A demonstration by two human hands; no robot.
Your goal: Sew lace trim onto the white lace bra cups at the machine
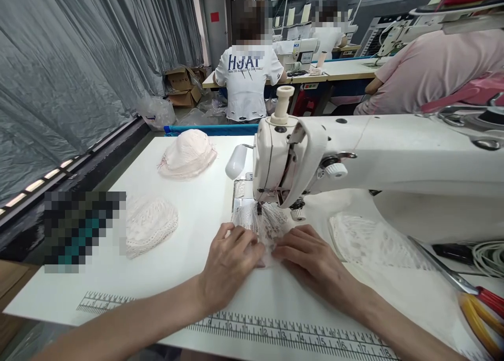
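Note:
A piece of white lace fabric [264, 219] lies gathered under the needle of a white sewing machine [275, 156]. My left hand [236, 256] is closed on the near left part of the lace, its fingers bent over the cloth. On the right side of the same piece, my right hand [307, 251] presses with its fingers together, and the edge of the lace runs under its fingertips. Some pinkish cloth shows between the two hands. The fingertips themselves are partly hidden.
A pale pink sewn cap [188, 154] and a lace piece [153, 223] lie left. More lace [378, 240] lies right, by scissors [449, 269] with red and yellow handles. A printed ruler [291, 337] runs along the front edge. Other people sit at machines beyond.

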